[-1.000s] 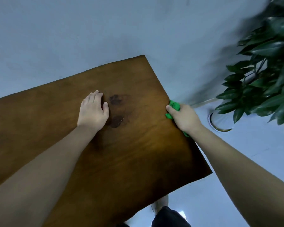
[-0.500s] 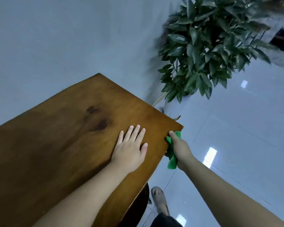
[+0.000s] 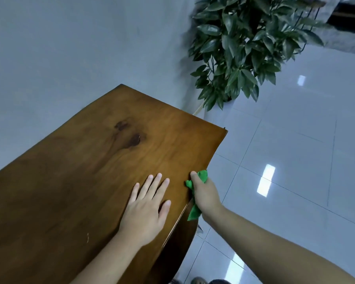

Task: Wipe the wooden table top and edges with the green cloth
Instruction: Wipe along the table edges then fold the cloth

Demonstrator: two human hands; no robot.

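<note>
Wall (image 3: 70,48): plain and pale, behind the far long edge of the tabletop.

Wooden table top (image 3: 80,181): brown, with visible grain, running from lower left to a far corner at upper centre. A dark knot (image 3: 132,138) sits in the far half, nearer the far long edge than the near one. A small pale scratch (image 3: 88,237) marks the surface toward the near left.

Left hand (image 3: 146,210): palm down, flat on the tabletop close to the right-hand edge. Fingers straight and slightly spread, thumb out to the side, holding nothing. The forearm crosses the near part of the surface.

Right hand (image 3: 205,193): at the right-hand edge of the tabletop, just beside the left hand. The thumb lies on top at the very edge; the other fingers curl down over the side and grip the green cloth (image 3: 194,212). The cloth is bunched against the edge face. One fold shows above the hand beside the thumb, and a tail hangs below the hand alongside the edge.

Tiled floor (image 3: 295,160): glossy pale tiles with light reflections, right of the table. A shoe tip (image 3: 199,280) shows at the bottom frame border.

Potted plant (image 3: 244,48): dark green and leafy, beyond the far right corner of the tabletop, against the wall.
</note>
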